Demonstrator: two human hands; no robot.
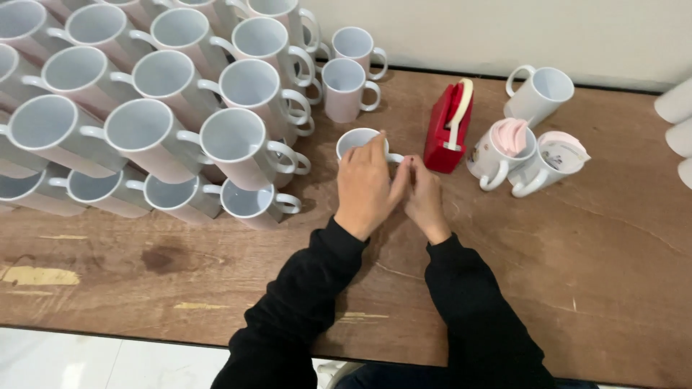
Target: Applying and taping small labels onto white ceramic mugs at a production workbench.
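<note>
A white mug [355, 139] stands upright on the brown wooden table [577, 238], just left of a red tape dispenser [447, 126]. My left hand [366, 187] wraps over the mug's near side, fingers on its rim. My right hand [424, 198] presses against the mug's handle side, fingertips meeting the left thumb. Most of the mug body is hidden behind my hands. Both arms wear black sleeves.
Stacked rows of white mugs [216, 137] fill the left and back. Two more mugs [344, 86] stand behind. To the right are two printed mugs stuffed with pink paper [504, 148], a plain tilted mug [540, 94] and white objects at the right edge [677, 137].
</note>
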